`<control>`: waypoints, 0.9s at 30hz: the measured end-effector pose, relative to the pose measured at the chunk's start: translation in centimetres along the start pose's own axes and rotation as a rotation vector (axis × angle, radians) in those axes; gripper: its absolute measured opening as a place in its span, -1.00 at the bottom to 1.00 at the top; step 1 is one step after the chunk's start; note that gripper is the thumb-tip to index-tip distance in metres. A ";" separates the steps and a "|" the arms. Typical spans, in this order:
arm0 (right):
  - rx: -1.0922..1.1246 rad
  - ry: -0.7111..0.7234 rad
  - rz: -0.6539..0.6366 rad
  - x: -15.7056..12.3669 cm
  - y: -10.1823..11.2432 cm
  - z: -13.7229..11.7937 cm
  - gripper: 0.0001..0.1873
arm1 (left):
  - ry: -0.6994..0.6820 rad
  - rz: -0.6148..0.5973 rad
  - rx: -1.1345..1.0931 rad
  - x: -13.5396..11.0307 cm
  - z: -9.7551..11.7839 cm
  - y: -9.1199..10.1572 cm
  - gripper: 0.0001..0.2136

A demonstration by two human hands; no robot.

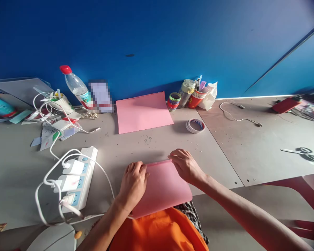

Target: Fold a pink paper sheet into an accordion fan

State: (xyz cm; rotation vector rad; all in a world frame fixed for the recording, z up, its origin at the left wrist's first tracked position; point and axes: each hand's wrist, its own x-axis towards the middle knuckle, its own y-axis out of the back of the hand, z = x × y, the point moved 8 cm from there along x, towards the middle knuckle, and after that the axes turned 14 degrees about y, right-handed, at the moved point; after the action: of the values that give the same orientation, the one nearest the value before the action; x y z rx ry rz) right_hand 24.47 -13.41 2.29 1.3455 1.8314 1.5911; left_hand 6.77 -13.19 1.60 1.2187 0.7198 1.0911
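A pink sheet of paper (163,190) lies at the near edge of the grey table, folded over along its far edge. My left hand (133,183) presses down on its left side, fingers curled at the fold. My right hand (185,165) rests on the far right corner, fingers bent onto the fold. A second pink sheet (142,112) lies flat farther back, near the blue wall.
A white power strip (80,177) with chargers and cables sits left. A roll of tape (195,125), jars and paper cups (197,97) stand at the back. A water bottle (75,85) leans back left. Scissors (302,152) lie far right.
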 end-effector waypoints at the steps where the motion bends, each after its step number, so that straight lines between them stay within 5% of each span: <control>1: -0.011 0.005 -0.029 0.4 -0.5 -0.2 -0.67 | 0.006 -0.019 -0.009 0.3 -0.2 -0.1 -0.86; 11: -0.087 -0.058 -0.349 2.4 -2.7 0.2 -0.83 | 0.068 -0.178 0.035 3.5 -0.7 -0.9 -0.80; 21: -0.043 -0.090 -0.491 3.4 -3.3 0.8 -0.87 | 0.050 -0.242 0.128 4.2 0.0 -0.9 -0.81; 27: -0.087 -0.040 -0.472 3.5 -2.9 0.1 -0.89 | 0.026 -0.235 0.117 4.1 0.2 -0.4 -0.79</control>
State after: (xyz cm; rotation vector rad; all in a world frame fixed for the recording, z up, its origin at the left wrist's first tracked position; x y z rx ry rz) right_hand 21.72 -10.20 0.64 0.8176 1.8558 1.3608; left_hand 8.53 -9.40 1.69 1.1867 0.9330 0.8816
